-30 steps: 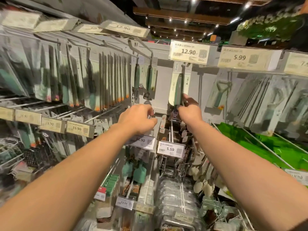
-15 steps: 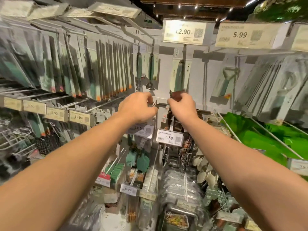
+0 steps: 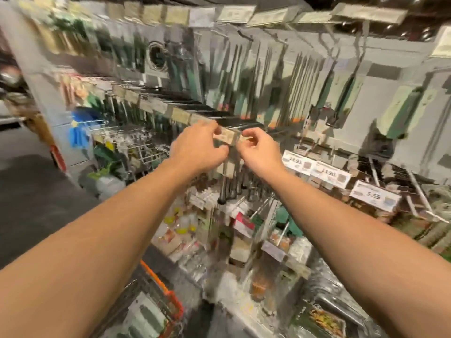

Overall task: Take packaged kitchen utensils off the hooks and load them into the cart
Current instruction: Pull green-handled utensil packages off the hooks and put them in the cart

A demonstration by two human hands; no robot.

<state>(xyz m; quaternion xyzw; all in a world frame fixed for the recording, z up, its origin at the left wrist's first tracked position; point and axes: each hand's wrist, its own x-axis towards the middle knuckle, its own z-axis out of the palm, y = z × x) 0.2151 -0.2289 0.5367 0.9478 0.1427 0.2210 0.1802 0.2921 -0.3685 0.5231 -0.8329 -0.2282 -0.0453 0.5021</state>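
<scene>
A packaged utensil (image 3: 228, 164) is being pinched at its card top by the left hand (image 3: 199, 147) and right hand (image 3: 260, 152); packages are already lying in the cart (image 3: 170, 297), and many are hanging on the hooks (image 3: 244, 123).

Both bare forearms stretched forward and up, converging at centre. Left hand (image 3: 199, 148) with fingers curled, thumb and fingertips pinching together. Right hand (image 3: 260, 151) just beside it, knuckles up, fingers likewise curled in a pinch.

— The packaged utensil (image 3: 225, 164)?
— Blurred pale card, dark handles hanging below, upright, held at its top

— The cart (image 3: 170, 306)?
— Orange-rimmed, low down, packs inside
</scene>
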